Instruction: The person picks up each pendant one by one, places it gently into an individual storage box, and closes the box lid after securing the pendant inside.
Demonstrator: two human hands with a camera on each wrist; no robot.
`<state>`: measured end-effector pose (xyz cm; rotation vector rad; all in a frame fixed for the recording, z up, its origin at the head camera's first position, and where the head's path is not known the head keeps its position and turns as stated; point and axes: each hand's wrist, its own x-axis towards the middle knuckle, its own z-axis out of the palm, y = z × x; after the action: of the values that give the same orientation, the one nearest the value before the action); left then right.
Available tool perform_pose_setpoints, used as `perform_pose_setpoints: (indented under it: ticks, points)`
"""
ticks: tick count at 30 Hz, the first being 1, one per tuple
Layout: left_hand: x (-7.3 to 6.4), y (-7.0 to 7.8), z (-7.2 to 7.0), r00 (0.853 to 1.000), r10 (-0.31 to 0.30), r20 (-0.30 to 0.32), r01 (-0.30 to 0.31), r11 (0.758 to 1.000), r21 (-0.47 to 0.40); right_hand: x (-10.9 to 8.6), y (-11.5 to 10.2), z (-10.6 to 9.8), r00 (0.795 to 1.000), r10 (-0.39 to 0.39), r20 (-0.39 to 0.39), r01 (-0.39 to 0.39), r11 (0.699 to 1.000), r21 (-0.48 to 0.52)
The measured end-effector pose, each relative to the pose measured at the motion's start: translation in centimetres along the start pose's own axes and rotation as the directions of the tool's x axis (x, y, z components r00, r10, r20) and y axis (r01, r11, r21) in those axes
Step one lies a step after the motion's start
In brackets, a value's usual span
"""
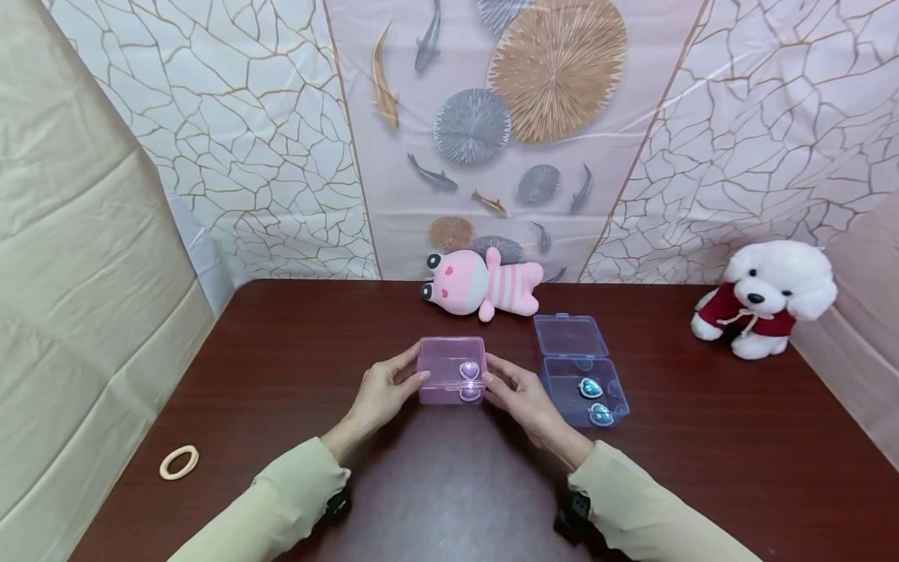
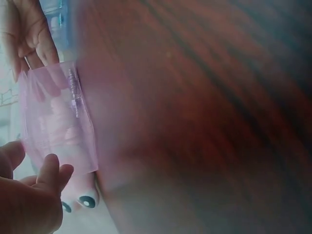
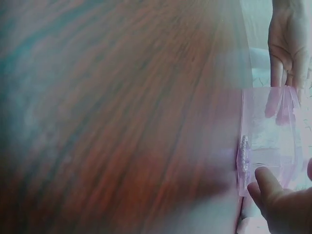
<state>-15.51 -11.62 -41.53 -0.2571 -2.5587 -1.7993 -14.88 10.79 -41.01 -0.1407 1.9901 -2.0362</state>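
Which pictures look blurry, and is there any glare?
Head view: fairly sharp, with a pale sheen on the dark wooden tabletop; left wrist view: hazy, tabletop grain smeared; right wrist view: also soft, the pink plastic box looking washed out.

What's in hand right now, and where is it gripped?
The clear pink box is held by its two opposite sides: the left hand grips the left side, the right hand the right.
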Motion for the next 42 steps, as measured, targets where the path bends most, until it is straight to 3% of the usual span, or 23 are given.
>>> perform_pose_setpoints:
  ticks: [7, 16, 21, 30, 42]
  points:
    - [0.06, -0.06, 0.21, 0.999, -0.038, -0.003, 0.038, 0.999, -0.035, 0.02, -0.14, 0.40, 0.999, 0.014, -0.046, -0.015, 1.000, -0.016]
    - [0.15, -0.07, 0.32, 0.999, -0.043, -0.027, 0.043, 0.999, -0.001, 0.19, -0.60, 0.75, 0.990, 0.132, -0.052, -0.119, 0.974, 0.193]
    - [0.12, 0.39, 0.24, 0.999, -0.046, -0.019, 0.046, 0.999, 0.000, 0.43, -0.70, 0.59, 0.985, 0.165, -0.052, -0.149, 0.962, 0.228]
    - [0.30, -0.01, 0.27, 0.997, -0.069, -0.021, 0.068, 0.998, -0.016, 0.51, -0.76, 0.67, 0.983, 0.174, -0.061, -0.154, 0.958, 0.241]
    - [0.23, -0.05, 0.33, 0.998, -0.065, -0.027, 0.064, 0.998, -0.022, 0.68, -0.68, 0.98, 0.976, 0.179, -0.128, -0.143, 0.958, 0.249]
